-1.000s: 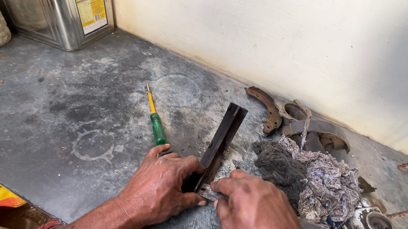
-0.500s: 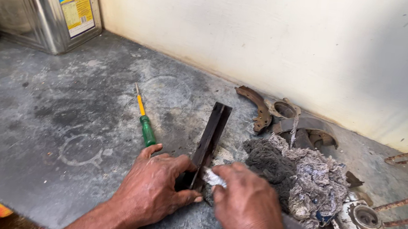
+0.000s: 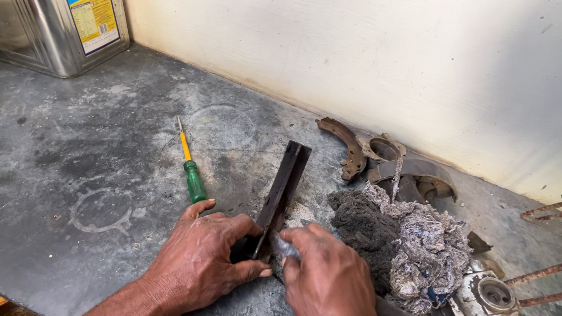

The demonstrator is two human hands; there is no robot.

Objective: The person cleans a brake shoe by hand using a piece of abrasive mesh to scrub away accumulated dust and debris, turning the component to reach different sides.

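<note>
Head view, nearest first: the left hand (image 3: pixel 209 263) is clenched around the near end of a dark angle-iron bar (image 3: pixel 282 188), fingers wrapped over its left flank and thumb pointing toward 3 o'clock. The right hand (image 3: pixel 328 285), just beside it at 3 o'clock, pinches a small silvery metal piece (image 3: pixel 283 246) against the bar's near end; its grip is closed on that piece. From both grips the bar runs away toward 12 to 1 o'clock, lying flat on the grey table (image 3: pixel 60 161) with its far end free. At 11 o'clock from the left hand, close to the thumb, lies a green-handled screwdriver (image 3: pixel 190 167), its yellow shaft pointing away. At 2 o'clock from the right hand, near the knuckles, sits a heap of grey cotton waste (image 3: pixel 408 245). Beyond it, against the wall (image 3: pixel 370 45), rest rusty brake shoes (image 3: pixel 345 143). Farthest off, at 10 o'clock, a shiny tin can (image 3: pixel 45 12) stands in the corner.
</note>
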